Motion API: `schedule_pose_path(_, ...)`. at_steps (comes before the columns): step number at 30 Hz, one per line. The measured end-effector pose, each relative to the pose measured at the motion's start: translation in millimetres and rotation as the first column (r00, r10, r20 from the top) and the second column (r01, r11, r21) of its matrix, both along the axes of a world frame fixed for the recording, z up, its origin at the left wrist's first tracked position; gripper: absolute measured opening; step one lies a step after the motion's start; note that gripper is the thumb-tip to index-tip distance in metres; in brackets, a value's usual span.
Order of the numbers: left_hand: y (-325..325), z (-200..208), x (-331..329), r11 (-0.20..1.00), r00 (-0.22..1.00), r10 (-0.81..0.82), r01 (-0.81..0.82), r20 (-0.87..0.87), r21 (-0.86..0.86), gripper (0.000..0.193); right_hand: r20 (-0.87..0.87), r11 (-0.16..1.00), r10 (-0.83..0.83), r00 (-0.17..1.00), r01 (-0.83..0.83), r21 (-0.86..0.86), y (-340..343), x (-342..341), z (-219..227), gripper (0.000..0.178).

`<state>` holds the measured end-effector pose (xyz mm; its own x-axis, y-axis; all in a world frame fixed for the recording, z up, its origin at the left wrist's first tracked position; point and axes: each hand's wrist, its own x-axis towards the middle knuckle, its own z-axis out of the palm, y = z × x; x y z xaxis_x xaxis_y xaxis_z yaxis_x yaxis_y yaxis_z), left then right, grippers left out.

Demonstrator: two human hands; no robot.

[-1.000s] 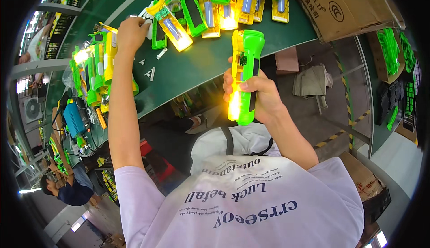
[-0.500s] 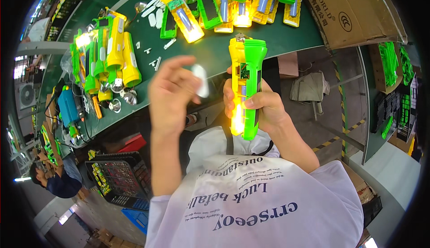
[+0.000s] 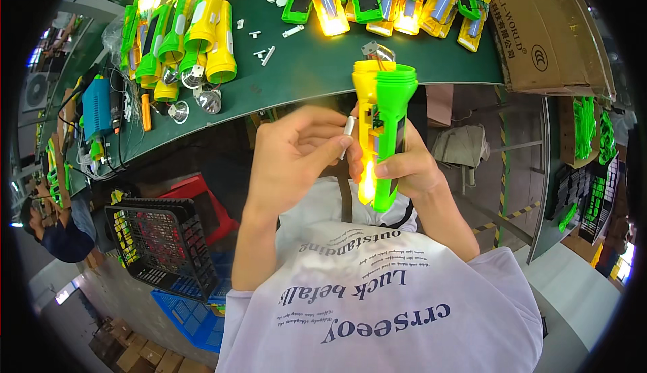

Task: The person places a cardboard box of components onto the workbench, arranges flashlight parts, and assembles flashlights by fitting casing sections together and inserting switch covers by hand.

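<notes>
My right hand (image 3: 412,165) is closed round a yellow and green flashlight (image 3: 392,107), held upright with its wide end away from me. Its two shell halves stand slightly apart; a green circuit board and a glowing strip show in the gap. At the wide end a shiny reflector (image 3: 381,52) hangs out. Between thumb and fingers, my left hand (image 3: 303,150) pinches a small white oblong plastic piece (image 3: 348,134), close beside the yellow half. Whether that piece touches the shell I cannot tell.
On the green table (image 3: 283,73) lie a pile of flashlights (image 3: 182,29), several opened shells with lit strips (image 3: 329,6), loose white parts (image 3: 268,56) and reflectors (image 3: 209,100). A cardboard box (image 3: 546,36) stands at the right. A black crate (image 3: 162,245) is at the lower left, near another person (image 3: 57,228).
My left hand has brought the white piece rightward, up beside the flashlight. My right hand keeps its hold on the flashlight. The whole view has shifted a little.
</notes>
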<state>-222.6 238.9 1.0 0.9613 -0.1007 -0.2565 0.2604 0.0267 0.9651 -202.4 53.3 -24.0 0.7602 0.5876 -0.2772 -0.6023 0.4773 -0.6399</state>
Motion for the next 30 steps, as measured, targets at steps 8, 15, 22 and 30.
schedule_pose_path(8, 21.5, -12.2, 4.9, 0.965, 0.984, -0.171, 0.158, -0.049, -0.209, 0.046, 0.095, 0.991, 0.079, 0.992, -0.068, -0.113, 7.8, -0.7, 13.7, 0.065)
schedule_pose_path(15, 6.0, -35.4, -27.9, 0.920, 0.824, 0.388, -0.376, 0.412, -0.114, 0.032, -0.046, 0.999, 0.035, 0.998, -0.036, -0.027, 5.1, -11.2, 5.5, 0.074)
schedule_pose_path(22, -29.7, -46.7, -55.7, 0.807, 0.745, 0.461, -0.578, 0.482, 0.120, 0.019, -0.020, 0.998, 0.004, 1.000, -0.003, 0.056, 19.7, -15.8, 2.6, 0.071)
schedule_pose_path(30, -1.1, -41.1, -46.6, 0.966, 0.948, 0.258, -0.246, 0.186, -0.086, 0.029, 0.078, 0.988, 0.099, 0.992, -0.089, -0.123, 12.7, -9.8, -4.7, 0.074)
